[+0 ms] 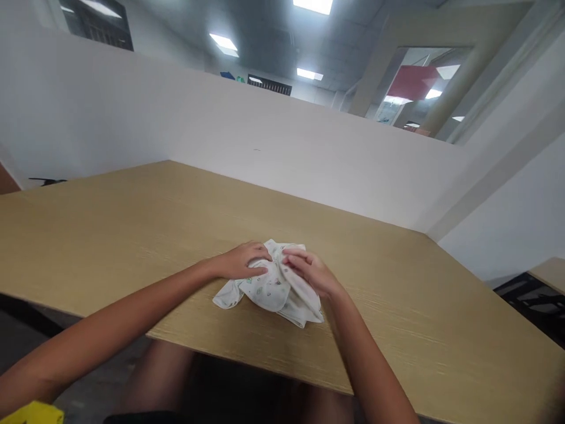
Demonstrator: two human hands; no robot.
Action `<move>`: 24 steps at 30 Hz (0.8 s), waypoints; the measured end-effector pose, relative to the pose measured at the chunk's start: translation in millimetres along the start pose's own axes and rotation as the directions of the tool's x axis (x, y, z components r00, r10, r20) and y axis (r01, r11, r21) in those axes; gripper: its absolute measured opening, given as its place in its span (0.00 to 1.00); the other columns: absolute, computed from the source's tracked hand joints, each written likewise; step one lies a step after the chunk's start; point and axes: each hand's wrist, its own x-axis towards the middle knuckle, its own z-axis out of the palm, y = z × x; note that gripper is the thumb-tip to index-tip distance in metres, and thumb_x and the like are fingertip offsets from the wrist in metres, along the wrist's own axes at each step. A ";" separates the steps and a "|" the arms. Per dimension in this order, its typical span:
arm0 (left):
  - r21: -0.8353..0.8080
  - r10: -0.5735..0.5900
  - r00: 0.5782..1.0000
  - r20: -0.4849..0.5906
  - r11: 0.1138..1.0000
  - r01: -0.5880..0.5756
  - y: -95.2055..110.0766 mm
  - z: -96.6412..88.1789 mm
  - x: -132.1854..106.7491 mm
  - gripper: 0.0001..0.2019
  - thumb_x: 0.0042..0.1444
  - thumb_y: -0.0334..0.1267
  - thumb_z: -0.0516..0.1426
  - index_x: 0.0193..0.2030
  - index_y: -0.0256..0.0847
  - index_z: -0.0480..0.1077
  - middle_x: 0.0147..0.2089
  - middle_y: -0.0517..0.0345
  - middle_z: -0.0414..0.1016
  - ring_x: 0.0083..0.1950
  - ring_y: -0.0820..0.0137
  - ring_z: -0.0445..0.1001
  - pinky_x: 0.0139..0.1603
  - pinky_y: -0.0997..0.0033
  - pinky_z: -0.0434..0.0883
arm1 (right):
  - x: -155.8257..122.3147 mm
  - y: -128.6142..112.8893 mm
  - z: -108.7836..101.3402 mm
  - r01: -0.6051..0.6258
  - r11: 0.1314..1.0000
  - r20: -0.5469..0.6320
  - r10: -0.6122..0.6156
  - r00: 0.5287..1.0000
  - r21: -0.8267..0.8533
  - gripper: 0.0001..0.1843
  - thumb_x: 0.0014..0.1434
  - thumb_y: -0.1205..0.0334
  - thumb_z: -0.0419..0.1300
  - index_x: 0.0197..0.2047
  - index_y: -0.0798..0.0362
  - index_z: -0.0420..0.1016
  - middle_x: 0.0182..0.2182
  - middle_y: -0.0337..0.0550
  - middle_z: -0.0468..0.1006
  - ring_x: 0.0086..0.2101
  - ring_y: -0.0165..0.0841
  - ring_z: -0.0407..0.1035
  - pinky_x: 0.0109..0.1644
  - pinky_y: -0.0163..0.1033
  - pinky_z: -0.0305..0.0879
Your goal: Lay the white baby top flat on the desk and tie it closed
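A crumpled white cloth garment [267, 290] with small green and grey prints lies in a loose heap near the table's front edge. What kind of garment it is, I cannot tell. My left hand [242, 260] rests on its left side, thumb and fingers apart with fabric between and below them. From the other side, my right hand [311, 271] touches the top of the heap, its fingers stretched out and slightly bent. One narrow end of the fabric sticks out to the left, and folded layers spread toward the lower right.
The wooden table [388, 294] meets a low white partition [282, 141] at the back. Beyond the right edge stands a black item [529, 300]. A dark thin object [48, 181] shows past the left edge, and something yellow [35, 414] is at the lower left.
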 end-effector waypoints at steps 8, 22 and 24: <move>-0.011 -0.220 0.969 0.113 0.975 0.223 -1.7 -38.3 -10.5 0.32 0.49 0.63 0.69 0.50 0.40 0.73 0.42 0.56 0.75 0.40 0.68 0.71 0.41 0.72 0.64 | -14.2 -14.0 -51.5 0.137 0.939 -0.172 -0.199 0.965 -0.316 0.33 0.61 0.38 0.66 0.53 0.61 0.81 0.44 0.53 0.80 0.41 0.34 0.74 0.50 0.38 0.70; -0.088 -0.270 0.939 0.213 0.952 0.294 -18.7 -40.5 -12.6 0.07 0.55 0.40 0.55 0.31 0.38 0.65 0.29 0.61 0.65 0.31 0.73 0.60 0.33 0.72 0.54 | -13.6 15.0 -81.1 0.041 0.719 0.048 -0.010 0.999 -0.694 0.24 0.58 0.44 0.64 0.32 0.61 0.75 0.26 0.39 0.66 0.29 0.25 0.55 0.33 0.30 0.50; -0.088 -0.342 0.928 0.146 0.930 0.357 -13.8 -43.0 -11.2 0.08 0.56 0.40 0.53 0.33 0.38 0.65 0.29 0.62 0.66 0.31 0.73 0.61 0.33 0.71 0.54 | -10.1 18.5 -80.5 0.039 0.744 0.025 -0.029 0.999 -0.667 0.23 0.58 0.45 0.64 0.30 0.60 0.72 0.25 0.38 0.65 0.28 0.24 0.54 0.32 0.30 0.48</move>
